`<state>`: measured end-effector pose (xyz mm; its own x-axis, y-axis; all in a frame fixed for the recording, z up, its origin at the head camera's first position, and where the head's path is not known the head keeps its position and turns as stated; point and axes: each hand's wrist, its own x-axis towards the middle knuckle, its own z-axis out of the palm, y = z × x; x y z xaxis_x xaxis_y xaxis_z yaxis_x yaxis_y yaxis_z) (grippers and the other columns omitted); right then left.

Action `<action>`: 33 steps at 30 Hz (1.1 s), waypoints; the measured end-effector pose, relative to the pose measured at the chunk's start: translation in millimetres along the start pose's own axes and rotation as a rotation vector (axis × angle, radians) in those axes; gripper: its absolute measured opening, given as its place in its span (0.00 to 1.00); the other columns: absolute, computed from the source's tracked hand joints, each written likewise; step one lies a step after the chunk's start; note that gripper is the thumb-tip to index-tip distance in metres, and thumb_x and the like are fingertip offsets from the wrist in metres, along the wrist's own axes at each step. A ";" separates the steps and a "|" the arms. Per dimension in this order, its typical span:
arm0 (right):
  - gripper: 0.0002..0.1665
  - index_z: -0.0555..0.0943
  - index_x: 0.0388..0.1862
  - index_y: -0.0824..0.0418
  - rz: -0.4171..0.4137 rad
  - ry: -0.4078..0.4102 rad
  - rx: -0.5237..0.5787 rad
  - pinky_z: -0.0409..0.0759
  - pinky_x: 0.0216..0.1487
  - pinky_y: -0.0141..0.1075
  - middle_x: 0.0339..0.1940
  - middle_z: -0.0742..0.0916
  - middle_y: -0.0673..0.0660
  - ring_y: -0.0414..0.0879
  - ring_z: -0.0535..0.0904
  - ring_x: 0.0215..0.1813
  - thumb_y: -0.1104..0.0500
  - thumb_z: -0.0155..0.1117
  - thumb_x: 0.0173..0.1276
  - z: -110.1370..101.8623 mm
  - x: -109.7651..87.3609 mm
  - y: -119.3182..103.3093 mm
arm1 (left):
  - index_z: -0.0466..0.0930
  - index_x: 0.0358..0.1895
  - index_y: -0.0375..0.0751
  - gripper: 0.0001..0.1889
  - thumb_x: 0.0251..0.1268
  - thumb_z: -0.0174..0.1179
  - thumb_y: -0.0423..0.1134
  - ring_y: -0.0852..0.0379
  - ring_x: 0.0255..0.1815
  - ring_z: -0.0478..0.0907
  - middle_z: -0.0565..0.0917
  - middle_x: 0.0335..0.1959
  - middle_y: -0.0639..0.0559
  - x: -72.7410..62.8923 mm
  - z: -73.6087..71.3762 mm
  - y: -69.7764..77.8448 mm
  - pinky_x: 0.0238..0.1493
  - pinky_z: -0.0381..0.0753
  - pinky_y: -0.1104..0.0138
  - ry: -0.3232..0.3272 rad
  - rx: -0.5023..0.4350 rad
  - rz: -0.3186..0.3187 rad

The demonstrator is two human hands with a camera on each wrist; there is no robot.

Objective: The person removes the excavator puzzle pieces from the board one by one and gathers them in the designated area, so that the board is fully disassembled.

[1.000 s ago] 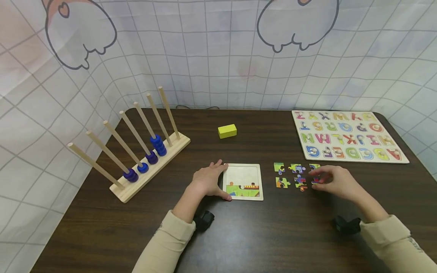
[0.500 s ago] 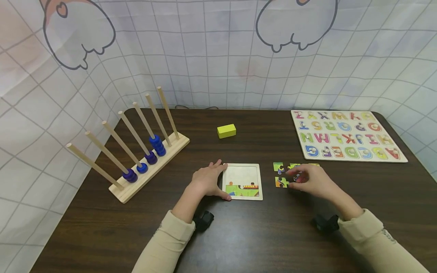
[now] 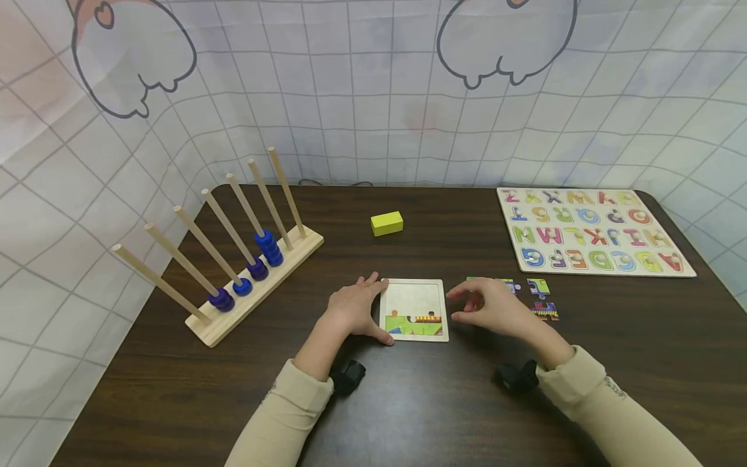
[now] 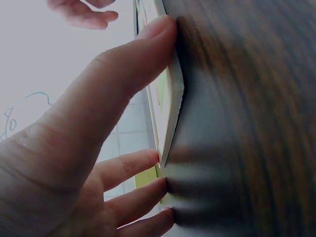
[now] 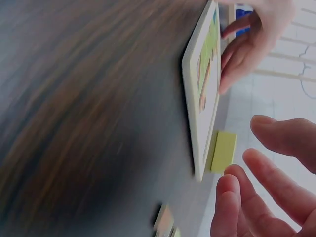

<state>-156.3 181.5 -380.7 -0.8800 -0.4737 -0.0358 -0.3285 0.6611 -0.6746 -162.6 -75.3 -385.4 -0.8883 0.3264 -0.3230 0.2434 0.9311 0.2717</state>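
A square wooden puzzle tray (image 3: 415, 298) lies on the table, with green picture pieces along its near side and bare wood behind them. My left hand (image 3: 353, 310) rests at the tray's left side, fingers spread. Its thumb (image 4: 157, 37) presses the near corner, and its forefinger touches the far left corner. My right hand (image 3: 489, 307) hovers just right of the tray, thumb and fingertips apart with nothing between them in the right wrist view. Beyond and under it are loose jigsaw pieces, among them a green one (image 3: 538, 288) and a striped one (image 3: 545, 311); others are partly hidden.
A wooden peg stand (image 3: 257, 289) with blue and purple beads stands at the left. At the back middle lies a yellow block (image 3: 387, 224). An alphabet puzzle board (image 3: 595, 233) covers the back right of the dark table (image 3: 443, 402). Behind hangs a checked cloth.
My right hand has moved left from the far loose pieces, across the others, to the tray's right edge. The left hand has stayed on the tray.
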 end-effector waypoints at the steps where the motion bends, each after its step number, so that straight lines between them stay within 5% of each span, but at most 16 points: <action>1: 0.18 0.81 0.43 0.67 0.001 -0.004 0.000 0.75 0.28 0.32 0.33 0.82 0.56 0.42 0.74 0.28 0.63 0.71 0.52 2.2 1.7 -2.0 | 0.56 0.70 0.51 0.57 0.29 0.73 0.62 0.49 0.70 0.52 0.52 0.72 0.51 0.2 0.1 0.1 0.57 0.63 0.44 0.000 0.001 0.000; 22: 0.23 0.80 0.46 0.67 -0.033 -0.142 0.016 0.74 0.28 0.30 0.33 0.83 0.55 0.40 0.74 0.25 0.61 0.72 0.50 41.8 32.6 -35.4 | 0.57 0.70 0.51 0.57 0.28 0.73 0.63 0.48 0.70 0.53 0.53 0.72 0.51 1.6 -0.6 -0.6 0.56 0.63 0.43 -0.002 -0.004 0.005; 33: 0.25 0.80 0.46 0.68 -0.075 -0.177 -0.064 0.72 0.28 0.29 0.27 0.79 0.53 0.39 0.71 0.24 0.61 0.74 0.47 52.4 42.1 -42.5 | 0.57 0.70 0.51 0.57 0.28 0.73 0.63 0.48 0.70 0.53 0.53 0.72 0.50 0.4 -1.7 -0.6 0.56 0.63 0.44 0.000 -0.006 0.012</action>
<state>-161.4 102.9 -392.1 -0.7802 -0.6138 -0.1203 -0.4166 0.6534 -0.6321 -163.7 -76.0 -384.2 -0.8852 0.3380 -0.3196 0.2522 0.9261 0.2808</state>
